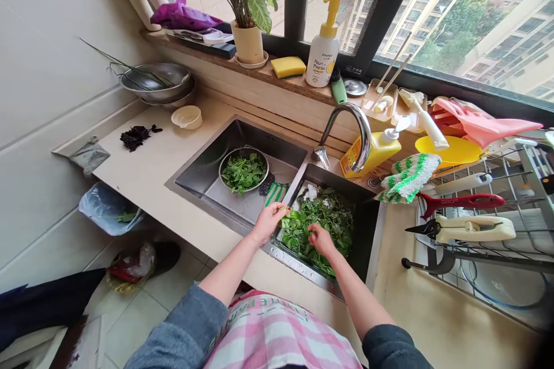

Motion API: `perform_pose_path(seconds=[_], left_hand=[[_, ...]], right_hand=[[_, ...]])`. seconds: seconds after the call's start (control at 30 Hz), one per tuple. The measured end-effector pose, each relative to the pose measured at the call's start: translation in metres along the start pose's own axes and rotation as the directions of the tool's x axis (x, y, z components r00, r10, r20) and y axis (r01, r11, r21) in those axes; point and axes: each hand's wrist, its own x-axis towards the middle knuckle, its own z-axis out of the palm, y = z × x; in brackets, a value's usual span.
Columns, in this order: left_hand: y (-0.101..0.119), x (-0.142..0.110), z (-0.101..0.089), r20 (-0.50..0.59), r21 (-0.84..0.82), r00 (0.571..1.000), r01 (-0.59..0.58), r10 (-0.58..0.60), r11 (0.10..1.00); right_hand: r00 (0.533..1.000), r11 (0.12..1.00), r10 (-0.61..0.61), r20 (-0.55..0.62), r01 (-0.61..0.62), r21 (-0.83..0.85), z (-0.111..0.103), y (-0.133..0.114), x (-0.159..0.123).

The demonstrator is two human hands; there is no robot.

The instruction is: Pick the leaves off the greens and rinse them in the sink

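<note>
My left hand [269, 222] is closed in a pinch on a sprig of leafy greens at the divider between the two sink basins. Over the right basin [367, 225], my right hand [321, 240] has its fingers curled among the greens; whatever they grip is too small to make out. Beneath both hands lies a wet heap of leafy greens [333, 213], filling much of that basin. In the left basin [203, 176] stands a round metal bowl [221, 180] with picked green leaves [244, 172] in it. A dark scrubber and a green-striped cloth [276, 193] lie beside the bowl.
A curved faucet [363, 132] rises behind the divider. At right stand a yellow detergent bottle [372, 153] and a dish rack [515, 213] with scissors [471, 229]. Metal pans [173, 89], a small beige bowl [187, 118] and dark scraps [136, 137] sit left, above a lined bin [104, 210].
</note>
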Motion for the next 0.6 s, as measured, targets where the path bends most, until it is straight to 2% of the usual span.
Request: perform_pose_path(seconds=[0.07,0.13,0.2,0.3,0.37,0.43,0.5,0.6], left_hand=[[0.0,-0.006,-0.007,0.01,-0.18,0.994,0.112,-0.112,0.977],[0.0,-0.012,-0.012,0.026,-0.268,0.984,0.179,-0.179,0.947],[0.001,-0.016,-0.016,0.034,-0.301,0.978,0.208,-0.207,0.931],[0.002,-0.019,-0.02,0.02,-0.307,0.975,0.217,-0.222,0.927],[0.001,-0.018,-0.022,0.002,-0.318,0.974,0.216,-0.227,0.923],[0.0,-0.016,-0.021,-0.01,-0.334,0.972,0.218,-0.235,0.917],[-0.002,-0.013,-0.019,-0.021,-0.347,0.97,0.22,-0.242,0.912],[-0.002,-0.011,-0.014,-0.04,-0.336,0.973,0.203,-0.229,0.92]], right_hand=[[0.992,0.992,0.009,0.129,0.008,-0.128,0.015,0.004,0.003],[0.983,0.974,0.048,0.178,-0.007,-0.228,0.022,0.006,0.013],[0.985,0.953,0.09,0.148,-0.043,-0.299,0.014,0.007,0.03],[0.992,0.93,0.119,0.032,-0.1,-0.354,-0.017,0.011,0.056],[0.99,0.922,0.134,-0.05,-0.143,-0.361,-0.036,0.014,0.063],[0.986,0.921,0.148,-0.082,-0.167,-0.352,-0.042,0.016,0.058],[0.988,0.931,0.153,-0.034,-0.156,-0.331,-0.032,0.016,0.048],[0.986,0.953,0.145,0.083,-0.116,-0.281,-0.002,0.01,0.04]])
